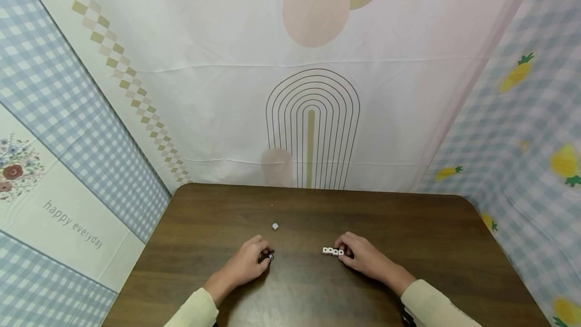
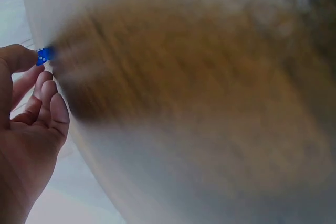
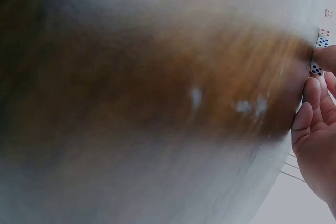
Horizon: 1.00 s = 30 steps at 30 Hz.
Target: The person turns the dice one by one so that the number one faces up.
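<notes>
In the head view my left hand (image 1: 247,261) pinches a small dark die (image 1: 271,256) with pale pips between thumb and fingers. The left wrist view shows this die as bright blue (image 2: 44,55), close to the table surface. Across from it, several white dice (image 1: 333,251) stand in a straight row on the table. My right hand (image 1: 363,256) has its thumb and forefinger around the die at the row's right end. From the right wrist, blue pips show on the white dice (image 3: 317,70) beside the thumb. A lone white die (image 1: 275,226) lies beyond the left hand.
Both hands work over a brown wooden table (image 1: 299,296) with rounded far corners. A patterned white cloth (image 1: 218,115) hangs behind its far edge. Checked cloths (image 1: 504,165) hang on both sides.
</notes>
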Motion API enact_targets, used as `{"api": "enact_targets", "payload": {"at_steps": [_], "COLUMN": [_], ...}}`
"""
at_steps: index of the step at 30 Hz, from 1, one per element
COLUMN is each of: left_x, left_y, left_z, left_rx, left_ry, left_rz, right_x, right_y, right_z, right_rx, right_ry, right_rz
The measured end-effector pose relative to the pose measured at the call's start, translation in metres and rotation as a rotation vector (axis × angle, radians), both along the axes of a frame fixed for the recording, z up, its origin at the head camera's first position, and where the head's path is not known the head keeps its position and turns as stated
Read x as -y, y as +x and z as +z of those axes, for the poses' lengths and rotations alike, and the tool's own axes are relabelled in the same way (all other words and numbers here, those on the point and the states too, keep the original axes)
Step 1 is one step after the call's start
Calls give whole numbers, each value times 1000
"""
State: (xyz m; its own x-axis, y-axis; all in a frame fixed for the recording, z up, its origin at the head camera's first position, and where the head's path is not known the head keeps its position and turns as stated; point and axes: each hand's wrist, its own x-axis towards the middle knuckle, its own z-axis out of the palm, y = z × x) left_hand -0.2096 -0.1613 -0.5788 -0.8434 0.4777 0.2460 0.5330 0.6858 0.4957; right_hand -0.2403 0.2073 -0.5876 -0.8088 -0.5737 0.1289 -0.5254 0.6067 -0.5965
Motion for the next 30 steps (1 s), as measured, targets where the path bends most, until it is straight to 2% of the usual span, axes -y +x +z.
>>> {"api": "enact_targets", "payload": {"at_steps": [4, 13, 18, 26, 30], "left_x": [0, -1, -3, -6, -7], "left_y": [-1, -1, -1, -2, -4], "left_z": [-1, 1, 1, 0, 2], "left_rx": [-19, 43, 66, -13, -39], "left_ry": [5, -26, -44, -26, -54], "left_rz": [-19, 5, 11, -22, -25], "right_x": [0, 0, 0, 1, 1], "right_y": [1, 1, 1, 1, 0], "right_z": [-1, -1, 0, 1, 1], "right_rx": [-9, -35, -22, 8, 8], "right_ry": [-5, -13, -8, 4, 6], "right_rz": [4, 9, -1, -1, -5]}}
